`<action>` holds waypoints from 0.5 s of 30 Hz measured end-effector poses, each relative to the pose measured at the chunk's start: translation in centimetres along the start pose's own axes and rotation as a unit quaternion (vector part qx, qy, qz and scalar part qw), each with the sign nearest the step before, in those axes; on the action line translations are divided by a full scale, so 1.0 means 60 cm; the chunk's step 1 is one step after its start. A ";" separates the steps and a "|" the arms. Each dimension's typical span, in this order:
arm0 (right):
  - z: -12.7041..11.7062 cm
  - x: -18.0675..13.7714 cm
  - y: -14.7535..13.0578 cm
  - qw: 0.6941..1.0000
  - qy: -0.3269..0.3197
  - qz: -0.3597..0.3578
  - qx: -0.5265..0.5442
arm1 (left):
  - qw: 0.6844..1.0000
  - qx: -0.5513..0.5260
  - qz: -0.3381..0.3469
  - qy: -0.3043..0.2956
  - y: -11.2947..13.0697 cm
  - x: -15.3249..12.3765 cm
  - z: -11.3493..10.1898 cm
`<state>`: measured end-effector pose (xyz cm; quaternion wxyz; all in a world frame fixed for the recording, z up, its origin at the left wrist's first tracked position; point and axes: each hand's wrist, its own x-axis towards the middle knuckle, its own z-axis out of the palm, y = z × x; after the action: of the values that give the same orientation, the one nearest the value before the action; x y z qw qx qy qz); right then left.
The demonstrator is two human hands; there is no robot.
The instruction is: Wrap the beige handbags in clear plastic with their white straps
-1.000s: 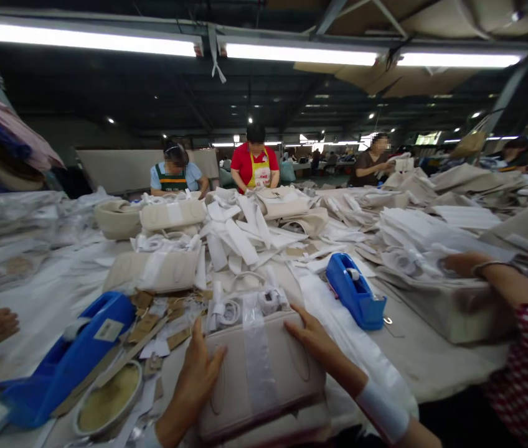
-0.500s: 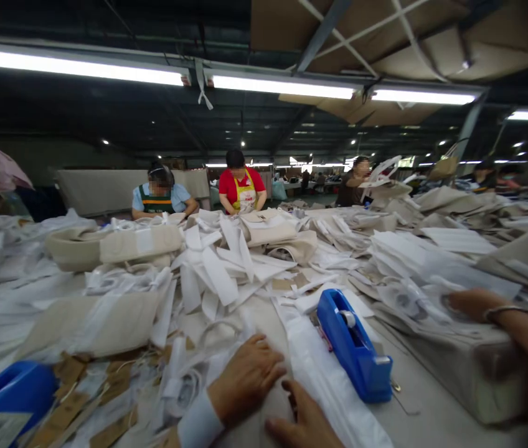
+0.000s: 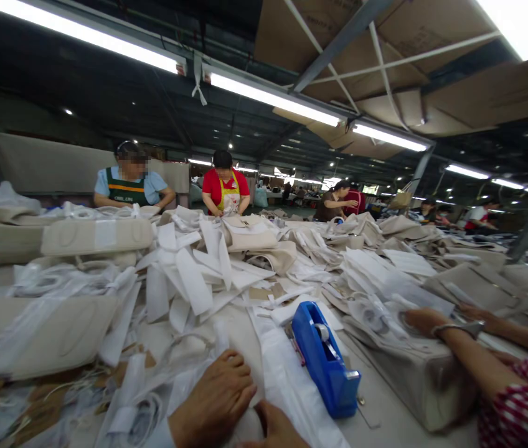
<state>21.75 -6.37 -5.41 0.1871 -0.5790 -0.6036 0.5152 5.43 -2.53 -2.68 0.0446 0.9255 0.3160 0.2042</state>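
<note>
Your left hand (image 3: 215,401) lies flat, fingers open, on the pale bag (image 3: 249,429) at the near edge of the table; your right hand (image 3: 276,430) is just beside it, mostly out of view, so I cannot tell its grip. The bag is almost hidden under your hands, and with nothing clamped it may slide on the loose white strips (image 3: 189,280). The blue tape dispenser (image 3: 322,358) stands near on the right; its cutter could catch your wrist. A co-worker's arm (image 3: 460,342) reaches close.
</note>
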 end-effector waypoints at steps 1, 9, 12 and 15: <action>0.000 -0.001 -0.003 1.000 0.004 -0.002 -0.001 | 1.000 -0.002 0.001 0.004 0.000 -0.001 -0.001; 0.002 -0.023 -0.038 0.999 0.020 0.037 0.011 | 1.000 -0.001 0.003 0.007 -0.011 -0.005 -0.003; 0.015 -0.029 -0.042 0.998 0.037 -0.002 0.048 | 1.000 0.001 0.016 -0.016 -0.011 -0.007 -0.007; 0.033 -0.029 -0.032 0.993 0.045 -0.065 0.086 | 0.999 0.014 0.022 -0.046 -0.008 -0.009 -0.008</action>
<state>19.59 -8.33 -3.98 0.2963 -0.5426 -0.5847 0.5253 4.58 -2.47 -2.55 0.0415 0.9412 0.2960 0.1574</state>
